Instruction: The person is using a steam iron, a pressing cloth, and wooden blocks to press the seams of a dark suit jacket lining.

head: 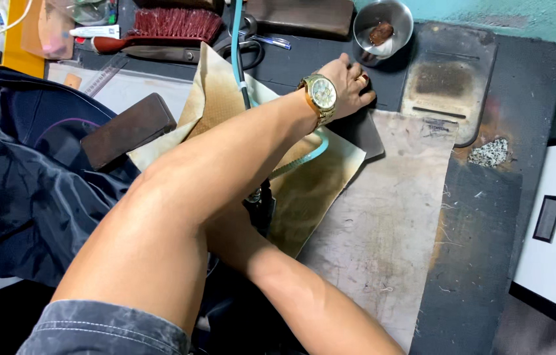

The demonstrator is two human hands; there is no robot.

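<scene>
Two arms cross over the worktop. Your left hand, gold watch on the wrist, reaches far up, fingers curled down onto a dark flat pad just below the small steel bowl. Grip on anything: can't tell. Your right hand is hidden under the left arm, state unknown. Scorched cloth lies beneath both arms; dark fabric is bunched at left, red brush up top.

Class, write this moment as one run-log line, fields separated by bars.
left hand: reaching across, fingers on dark pad edge beside metal bowl | right hand: hidden under left arm | scorched cloth: under arm
</scene>
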